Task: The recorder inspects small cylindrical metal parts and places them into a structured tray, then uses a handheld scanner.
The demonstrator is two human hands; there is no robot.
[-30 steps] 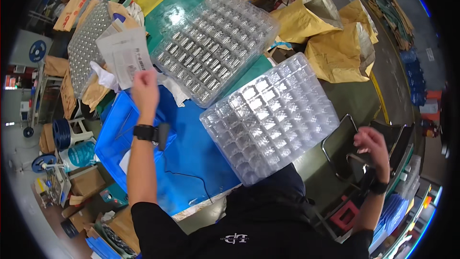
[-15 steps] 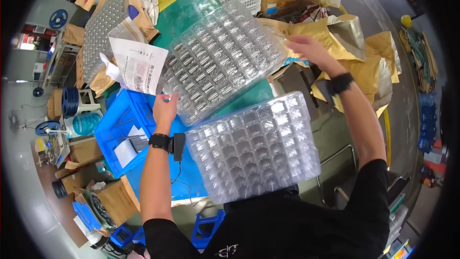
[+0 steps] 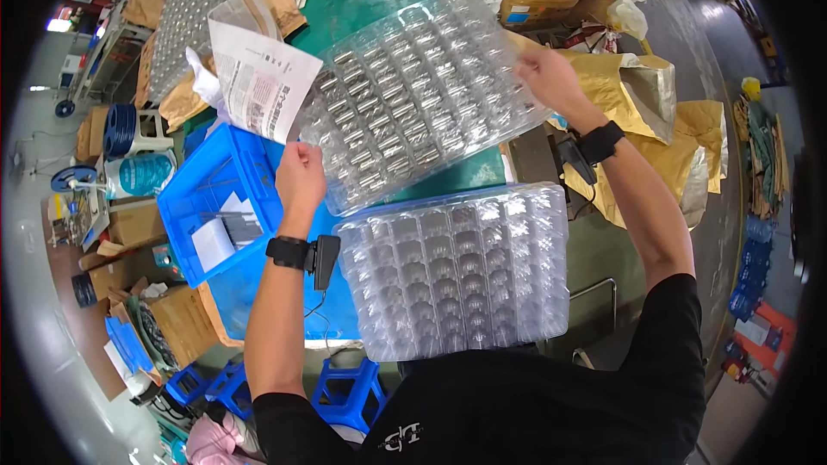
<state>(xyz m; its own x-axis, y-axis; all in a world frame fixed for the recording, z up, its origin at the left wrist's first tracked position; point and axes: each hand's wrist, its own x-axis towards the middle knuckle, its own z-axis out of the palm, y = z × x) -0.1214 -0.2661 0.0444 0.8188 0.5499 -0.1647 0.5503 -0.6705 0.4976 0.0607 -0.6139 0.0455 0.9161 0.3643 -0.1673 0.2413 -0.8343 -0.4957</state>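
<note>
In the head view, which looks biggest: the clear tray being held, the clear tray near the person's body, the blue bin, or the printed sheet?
1-2. Held clear tray and nearer clear tray: alike, and nearness blurs it.
3. Blue bin.
4. Printed sheet.

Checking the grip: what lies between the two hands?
In the head view, the filled clear blister tray spans from left hand to right hand.

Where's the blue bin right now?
In the head view the blue bin sits on the person's left, just outside the left hand, below the printed paper sheet and left of the clear tray of metal parts.
</note>
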